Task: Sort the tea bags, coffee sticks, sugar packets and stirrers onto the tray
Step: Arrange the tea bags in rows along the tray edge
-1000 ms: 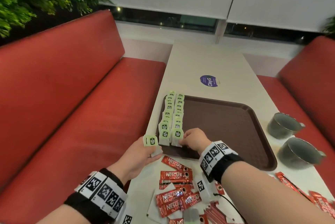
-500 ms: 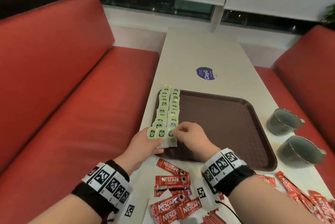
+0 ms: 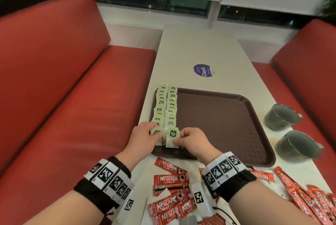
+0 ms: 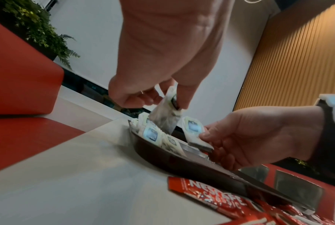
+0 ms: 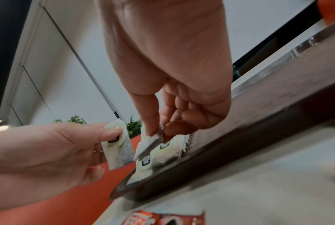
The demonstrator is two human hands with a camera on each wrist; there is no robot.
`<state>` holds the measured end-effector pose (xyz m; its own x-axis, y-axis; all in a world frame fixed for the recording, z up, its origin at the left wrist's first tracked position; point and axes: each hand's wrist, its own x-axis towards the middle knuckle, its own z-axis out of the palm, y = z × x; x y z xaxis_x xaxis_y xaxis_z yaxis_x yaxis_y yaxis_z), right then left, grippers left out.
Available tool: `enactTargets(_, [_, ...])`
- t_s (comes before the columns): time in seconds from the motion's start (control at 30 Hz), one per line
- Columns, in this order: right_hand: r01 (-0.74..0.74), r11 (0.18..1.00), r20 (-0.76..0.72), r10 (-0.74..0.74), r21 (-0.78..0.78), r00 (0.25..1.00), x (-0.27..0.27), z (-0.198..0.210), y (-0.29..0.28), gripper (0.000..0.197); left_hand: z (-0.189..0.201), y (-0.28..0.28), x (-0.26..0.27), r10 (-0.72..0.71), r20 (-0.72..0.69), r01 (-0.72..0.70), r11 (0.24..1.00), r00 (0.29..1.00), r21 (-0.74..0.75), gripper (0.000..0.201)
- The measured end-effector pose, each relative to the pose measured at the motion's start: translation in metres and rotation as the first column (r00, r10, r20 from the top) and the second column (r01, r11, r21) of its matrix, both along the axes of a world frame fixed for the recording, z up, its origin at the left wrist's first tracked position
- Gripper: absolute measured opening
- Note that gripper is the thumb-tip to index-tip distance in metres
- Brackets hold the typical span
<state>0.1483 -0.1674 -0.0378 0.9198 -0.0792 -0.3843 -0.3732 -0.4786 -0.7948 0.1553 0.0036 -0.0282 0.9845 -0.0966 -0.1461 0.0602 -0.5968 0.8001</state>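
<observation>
The left hand (image 3: pixel 143 138) pinches a tea bag (image 3: pixel 156 132) between thumb and fingers at the tray's near left corner; the right hand (image 3: pixel 190 141) pinches a second bag (image 3: pixel 171 136) just beside it, that bag's lower end hanging over the near rim; the hands are close together but not touching. Two rows of tea bags (image 3: pixel 166 105) run along the left side of the tray (image 3: pixel 218 119); the tray lies on the table (image 3: pixel 200 48). Coffee sticks (image 3: pixel 170 181) lie scattered on the table nearer the person, between and beside the wrists; two mugs (image 3: pixel 281 117) stand right of the tray; red benches (image 3: pixel 72 97) flank the table.
</observation>
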Motion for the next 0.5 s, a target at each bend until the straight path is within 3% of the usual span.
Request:
enactTargets(0.1, [-0.052,0.995,-0.030,0.049,-0.085,0.998,0.001,0.000,0.001,0.026,-0.003,-0.001,0.001,-0.046,-0.021,0.046,0.999,0.999,0.017,0.009])
enactTargets(0.27, [-0.095,0.982,-0.060,0.086,-0.166,0.995,0.006,0.001,0.005,0.026,-0.005,-0.003,0.007,-0.126,-0.049,0.133,0.976,0.991,0.174,0.006])
enactTargets(0.37, [-0.140,0.961,-0.052,0.132,-0.236,0.990,0.006,0.004,0.009,0.018,-0.006,-0.001,0.012,-0.147,-0.045,0.154,0.949,0.988,0.277,0.014])
enactTargets(0.5, [-0.177,0.947,-0.015,0.179,-0.268,0.984,0.005,0.007,0.014,0.044,-0.006,0.003,0.014,-0.125,-0.058,0.137,0.925,0.991,0.354,0.042])
